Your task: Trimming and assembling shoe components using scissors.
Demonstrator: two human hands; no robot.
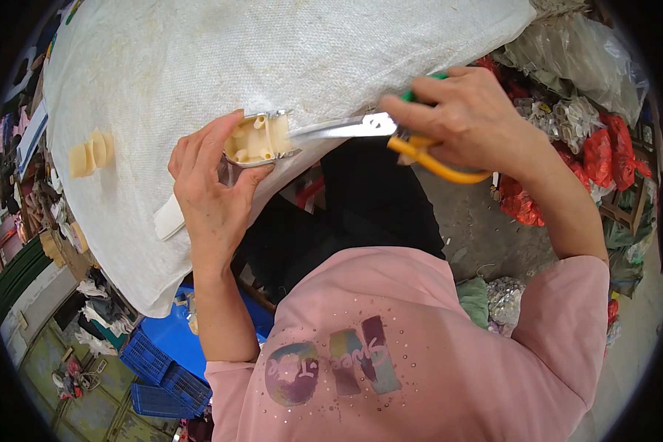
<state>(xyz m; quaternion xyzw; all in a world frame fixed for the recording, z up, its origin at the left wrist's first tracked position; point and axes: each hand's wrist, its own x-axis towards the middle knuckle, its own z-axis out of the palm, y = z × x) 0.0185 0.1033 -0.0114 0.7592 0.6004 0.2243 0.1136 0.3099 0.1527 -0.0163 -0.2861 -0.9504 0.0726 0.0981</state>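
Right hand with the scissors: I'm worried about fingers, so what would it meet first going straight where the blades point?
Likely the cream and silver part in the left hand; the scissors look close to its edge, though depth is unclear.

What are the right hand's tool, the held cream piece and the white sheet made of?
Tool: blades look like steel, smooth and shiny; orange handle probably plastic, evenly coloured. Piece: likely moulded plastic, matte cream with formed pegs; its silvery rim may be metal or plating. Sheet: apparently matte woven plastic, from its weave.

The scissor blades [350, 129] look shiny metal, the handles [453, 171] plastic, the casing [251, 138] smooth plastic, the sheet [295, 55] rough weave.
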